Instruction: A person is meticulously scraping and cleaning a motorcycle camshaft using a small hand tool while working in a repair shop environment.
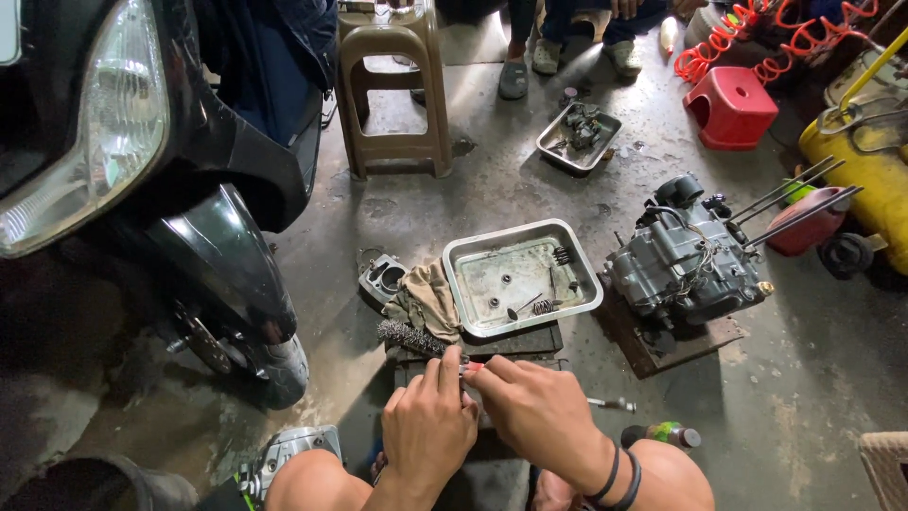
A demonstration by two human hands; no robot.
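Hands meeting low in the head view: the left hand (427,426) and the right hand (539,416) are pinching, fingertips together, a small slender part (469,367) with a metal end and a trace of red, held just above the near edge of a dark board (530,343). What the part is cannot be told, since the fingers are covering most of it. It is probably light, stiff and, given the grimy setting, oily and prone to slipping; a firm fingertip pinch at both ends, as shown, seems the surest hold. A wire brush (409,336) is lying just beyond the left knuckles, beside a crumpled rag (427,295). A shallow metal tray (520,276) holding springs and small fittings is resting on the board. An engine block (683,267) with long studs is sitting to the right, and a scooter's front wheel (241,326) is standing to the left.
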